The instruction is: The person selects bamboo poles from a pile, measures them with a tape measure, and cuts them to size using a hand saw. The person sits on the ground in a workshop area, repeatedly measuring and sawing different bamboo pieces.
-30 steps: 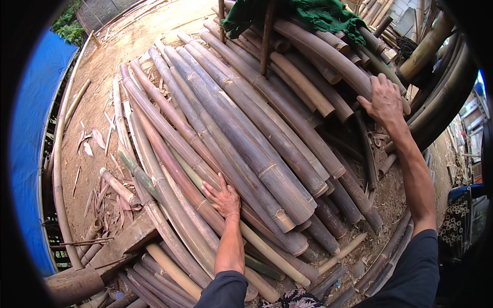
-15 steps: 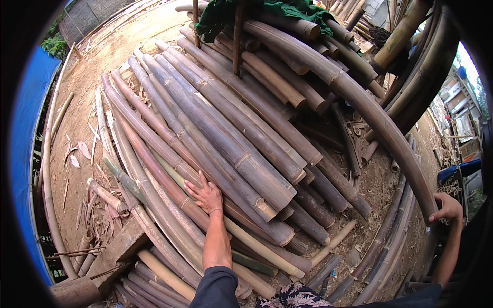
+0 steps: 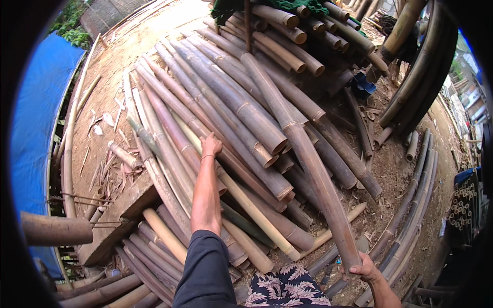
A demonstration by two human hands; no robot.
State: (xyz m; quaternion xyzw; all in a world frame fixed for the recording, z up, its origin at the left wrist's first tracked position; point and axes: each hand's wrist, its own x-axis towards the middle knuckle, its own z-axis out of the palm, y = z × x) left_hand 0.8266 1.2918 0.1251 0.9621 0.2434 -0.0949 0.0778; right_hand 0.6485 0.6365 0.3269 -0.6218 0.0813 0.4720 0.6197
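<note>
Right fingers (image 3: 363, 263) at 5 o'clock, wrapped round the near end of a long brown bamboo pole (image 3: 307, 154). From my grip it slants up toward 12 o'clock, crossing over the right part of a bamboo pile (image 3: 251, 115). Left fingers (image 3: 214, 141) just off centre toward 9 o'clock, bent, at the pile's upper side; whether they grip a pole I cannot tell. My leaf-patterned clothing (image 3: 285, 287) at 6 o'clock. Farther out: squared block (image 3: 118, 218) at 8, blue tarpaulin (image 3: 41, 102) between 9 and 10, green cloth (image 3: 230, 11) near 12, second bamboo stack (image 3: 280, 18) toward 1.
</note>
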